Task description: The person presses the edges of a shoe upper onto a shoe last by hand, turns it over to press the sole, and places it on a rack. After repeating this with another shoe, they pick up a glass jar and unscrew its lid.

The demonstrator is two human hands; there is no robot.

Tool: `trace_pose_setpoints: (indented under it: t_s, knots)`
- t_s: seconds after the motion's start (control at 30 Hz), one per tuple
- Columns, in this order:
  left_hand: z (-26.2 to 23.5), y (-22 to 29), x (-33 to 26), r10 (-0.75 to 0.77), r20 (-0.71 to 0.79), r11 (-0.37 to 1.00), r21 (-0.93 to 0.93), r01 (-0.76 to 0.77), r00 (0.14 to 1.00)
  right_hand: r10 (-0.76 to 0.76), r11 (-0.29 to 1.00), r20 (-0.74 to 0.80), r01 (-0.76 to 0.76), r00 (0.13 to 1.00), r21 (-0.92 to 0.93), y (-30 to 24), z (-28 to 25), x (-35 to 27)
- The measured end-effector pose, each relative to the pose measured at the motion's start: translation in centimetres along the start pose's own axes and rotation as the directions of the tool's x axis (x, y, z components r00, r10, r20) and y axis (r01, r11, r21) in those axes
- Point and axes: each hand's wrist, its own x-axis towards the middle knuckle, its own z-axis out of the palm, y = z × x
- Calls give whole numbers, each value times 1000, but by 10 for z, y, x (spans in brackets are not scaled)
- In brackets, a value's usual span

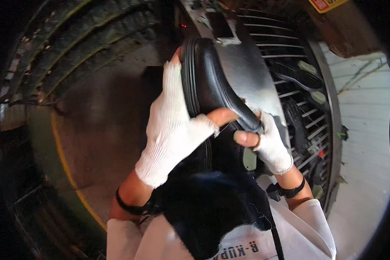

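A black leather shoe point(210, 71) with a thick ridged sole is held up in front of me, its rounded end pointing away. My left hand point(172, 117), in a white knitted glove with bare fingertips, grips it along the sole side, the thumb lying across the upper. At the near end, my right hand point(268, 141), gloved the same way, pinches the black padded edge; its other fingers are mostly hidden behind. Just below, beside my right thumb, a pale green piece point(249, 159) with a small hole shows. More black material lies under the shoe, too dark to make out.
Behind the shoe is a metal worktop point(249, 71) with a dark flat object point(220, 24) at its far end. To the right, a slatted metal rack point(281, 45) holds several black shoes point(295, 76) with pale green pieces. A yellow floor line point(65, 160) runs at the left.
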Motion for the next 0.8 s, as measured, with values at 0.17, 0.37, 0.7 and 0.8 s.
trace_pose_setpoints:
  t_s: [0.17, 0.37, 0.7, 0.8]
  knots:
    - [35, -7, -50, -35, 246, 980, -180, 81, 969, 139, 968, -150, -166, 979, -189, 11, -40, -18]
    - [28, 11, -13, -91, 162, 726, -665, 177, 982, -410, 878, -31, 385, 912, -285, 37, -9, -7]
    - [-14, -69, -28, 278, 739, 811, 162, -562, 614, -279, 954, 39, 273, 959, 122, 71, 9, 99]
    - [-14, -78, -29, 252, 701, 932, 9, -361, 667, -213, 964, 15, 213, 977, -162, 61, 9, 116]
